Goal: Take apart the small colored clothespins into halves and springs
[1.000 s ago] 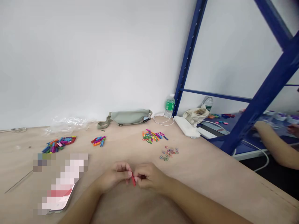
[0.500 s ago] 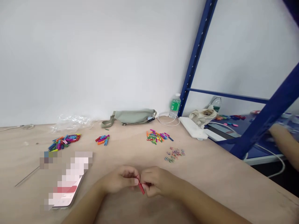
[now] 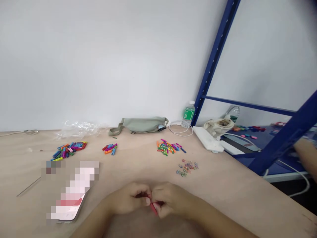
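Note:
Close to the table's front edge, my left hand and my right hand meet, both closed on a small red clothespin. Its lower end sticks out between the fingertips; the rest is hidden by them. Just beyond my right hand lies a scatter of small metal springs. Farther back is a pile of colourful clothespin pieces. To the left are a small group of clothespins and a larger pile of clothespins.
A phone, partly pixelated, lies on the left. Along the wall are crumpled clear plastic, a grey-green waist bag and a bottle. A white box adjoins the blue frame. Another person's arm shows at right.
The camera view has shifted slightly, so the hands appear a little lower. Both hands keep hold of the red clothespin, its protruding end now slightly lower in view.

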`<state>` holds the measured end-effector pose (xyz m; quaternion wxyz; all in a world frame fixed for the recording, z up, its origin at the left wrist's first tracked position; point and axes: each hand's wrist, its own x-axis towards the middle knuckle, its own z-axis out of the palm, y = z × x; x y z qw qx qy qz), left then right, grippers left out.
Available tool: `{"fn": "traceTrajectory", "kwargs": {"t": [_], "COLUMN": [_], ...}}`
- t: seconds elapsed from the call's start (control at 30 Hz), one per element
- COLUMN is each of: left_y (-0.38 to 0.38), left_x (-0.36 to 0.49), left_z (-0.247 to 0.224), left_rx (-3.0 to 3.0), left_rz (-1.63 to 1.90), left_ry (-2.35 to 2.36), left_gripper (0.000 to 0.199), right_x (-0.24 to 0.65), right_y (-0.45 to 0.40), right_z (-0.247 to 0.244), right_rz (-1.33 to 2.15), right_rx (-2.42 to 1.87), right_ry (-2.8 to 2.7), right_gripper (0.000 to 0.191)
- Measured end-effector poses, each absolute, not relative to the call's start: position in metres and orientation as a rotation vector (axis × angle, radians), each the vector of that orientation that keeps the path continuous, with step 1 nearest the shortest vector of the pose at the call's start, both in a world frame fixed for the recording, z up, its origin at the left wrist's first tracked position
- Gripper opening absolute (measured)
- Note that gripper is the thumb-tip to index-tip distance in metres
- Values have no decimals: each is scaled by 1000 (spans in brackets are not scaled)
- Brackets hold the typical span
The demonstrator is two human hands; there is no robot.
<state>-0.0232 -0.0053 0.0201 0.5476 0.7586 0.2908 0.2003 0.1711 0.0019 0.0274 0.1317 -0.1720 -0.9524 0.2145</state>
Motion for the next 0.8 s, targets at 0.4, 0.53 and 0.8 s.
{"fn": "traceTrajectory", "kwargs": {"t": [0.4, 0.53, 0.8], "left_y": [-7, -11, -17], "left_x": [-17, -18, -21], "left_z": [21, 25, 23], "left_rx": [2025, 1916, 1589], "left_rz": [636, 676, 603], "left_ry": [715, 673, 641], "left_gripper": [17, 26, 27], "right_x": [170, 172, 172], "right_y": [8, 11, 8], "right_z": [18, 13, 13], "right_rz": [554, 781, 665], "right_rx": [-597, -597, -488], "right_ry": [-2737, -2472, -2395], "right_gripper": [7, 9, 11]}}
